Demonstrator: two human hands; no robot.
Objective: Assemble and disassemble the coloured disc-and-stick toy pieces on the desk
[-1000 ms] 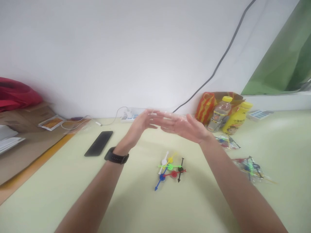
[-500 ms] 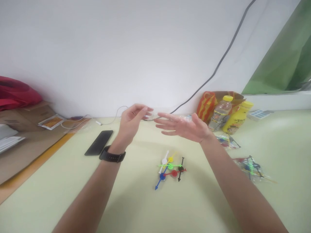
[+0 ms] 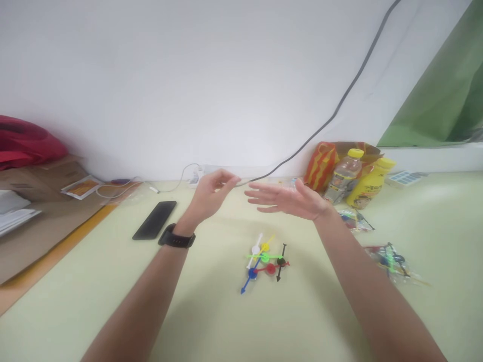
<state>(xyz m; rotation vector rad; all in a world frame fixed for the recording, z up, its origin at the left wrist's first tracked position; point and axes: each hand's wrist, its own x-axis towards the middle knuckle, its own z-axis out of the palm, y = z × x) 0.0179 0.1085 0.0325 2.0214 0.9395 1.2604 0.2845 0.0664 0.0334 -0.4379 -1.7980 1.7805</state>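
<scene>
My left hand (image 3: 215,193), with a black band on its wrist, is raised above the table. Its thumb and forefinger are pinched together, and no object shows at the fingertips. To its right, a small gap away, my right hand (image 3: 287,198) is open and empty, fingers stretched leftward and thumb lifted. Below and in front of both hands lies a cluster of small plastic arrow spinners: a white one (image 3: 255,250), a yellow one (image 3: 265,247), a green one (image 3: 265,258), a blue one (image 3: 252,273), a red one (image 3: 270,268) and a black one (image 3: 280,262). Neither hand touches them.
A black phone (image 3: 154,220) lies left. Two yellow-capped bottles (image 3: 343,173) and a red-yellow bag (image 3: 320,163) stand back right. Clear packets of coloured pieces (image 3: 392,261) lie beyond my right forearm. A cardboard box (image 3: 49,178) sits far left; a grey cable (image 3: 332,118) runs down the wall.
My left hand's fingers have closed into a pinch, and the hand has moved slightly right and down. My right hand stays open, shifted slightly right. The spinners have not moved.
</scene>
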